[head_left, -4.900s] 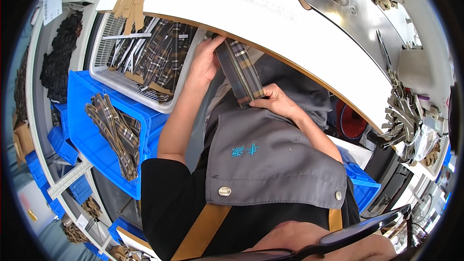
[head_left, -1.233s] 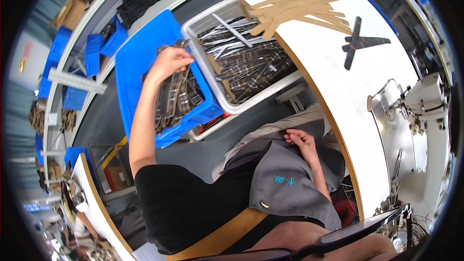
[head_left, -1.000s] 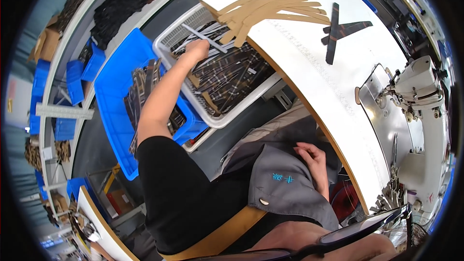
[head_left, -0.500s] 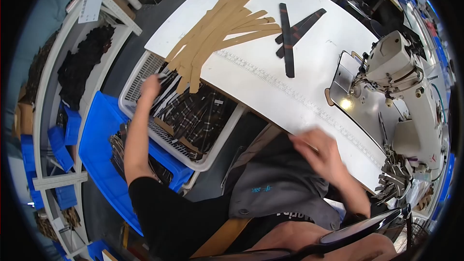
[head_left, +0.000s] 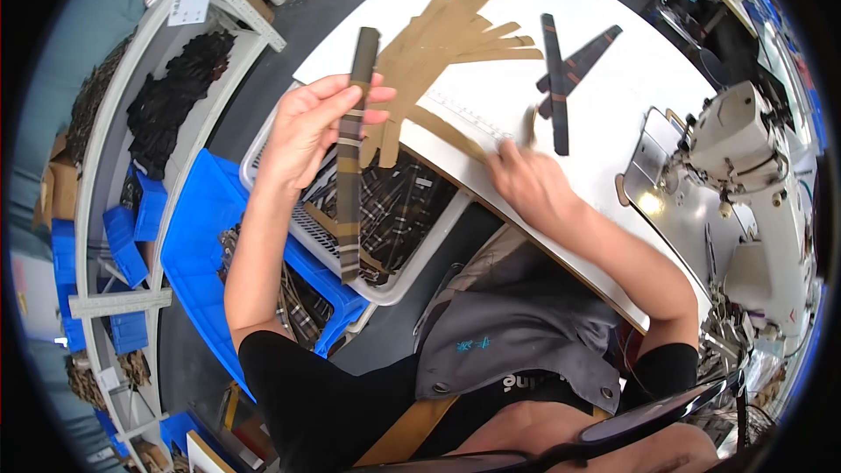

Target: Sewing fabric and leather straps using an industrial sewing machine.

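Note:
Between the thumb and fingers of my left hand point(head_left: 302, 127), a long dark plaid fabric strip point(head_left: 349, 193) hangs upright above the basket. My right hand point(head_left: 536, 191) is closed at the table's front edge, its fingers on the end of a tan strip point(head_left: 445, 133) that slants out from the pile. Something small and blurred sticks up from that hand; its kind cannot be made out. The pile of tan strips point(head_left: 429, 57) fans out on the white table. Below my left hand, a white plastic basket point(head_left: 394, 291) holds more plaid strips point(head_left: 407, 210).
Dark strips point(head_left: 554, 79) lie crossed on the white table point(head_left: 613, 210). A sewing machine point(head_left: 718, 136) stands at the right. Blue bins point(head_left: 194, 236) with cloth pieces sit beside the basket, and a shelf point(head_left: 123, 302) lines the left.
My left hand has come up from the basket with a plaid strip. My right hand has moved up and left over the table to a tan strip, now slanted away from the pile.

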A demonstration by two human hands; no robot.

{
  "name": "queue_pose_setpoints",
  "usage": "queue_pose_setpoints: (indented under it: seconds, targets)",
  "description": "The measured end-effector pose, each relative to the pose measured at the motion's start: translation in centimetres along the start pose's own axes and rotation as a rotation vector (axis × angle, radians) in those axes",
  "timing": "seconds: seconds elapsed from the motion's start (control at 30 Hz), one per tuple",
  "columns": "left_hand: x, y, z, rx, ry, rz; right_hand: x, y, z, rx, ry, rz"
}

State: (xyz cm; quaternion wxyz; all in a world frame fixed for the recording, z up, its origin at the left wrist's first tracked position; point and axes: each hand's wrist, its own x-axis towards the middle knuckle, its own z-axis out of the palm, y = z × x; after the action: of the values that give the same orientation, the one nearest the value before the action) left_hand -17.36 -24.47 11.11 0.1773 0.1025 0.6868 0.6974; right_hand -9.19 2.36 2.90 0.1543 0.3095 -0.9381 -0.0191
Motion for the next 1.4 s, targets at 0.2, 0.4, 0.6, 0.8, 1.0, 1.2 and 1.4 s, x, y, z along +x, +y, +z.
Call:
queue_pose_setpoints:
  seconds: [0.2,0.4,0.6,0.8,1.0,1.2,1.4]
  targets:
    - [3.9,-2.8,7.9,-0.065,-0.449,-0.158,-14.2,2.8,-8.9,-0.019,-0.151,0.117]
    - [6.7,-5.1,18.8,-0.118,-0.548,-0.209,-20.2,5.1,-5.9,0.021,0.014,0.233]
    - [9.9,-0.7,24.4,0.443,-0.682,0.552,-21.5,4.2,-3.0,0.045,0.145,0.366]
    - [9.0,-4.6,25.5,1.068,-1.172,0.950,-21.0,4.1,-3.8,0.134,-0.005,0.418]
    - [7.3,-8.8,22.2,0.739,-0.984,0.720,-20.6,4.2,-3.6,0.249,-0.018,0.411]
    - [-0.2,-10.8,21.1,1.265,-0.364,0.718,-20.8,4.8,-3.6,0.279,-0.016,0.373]
    - [-0.5,-11.0,17.5,1.000,-0.706,0.738,-21.9,4.7,-3.9,0.272,0.063,0.418]
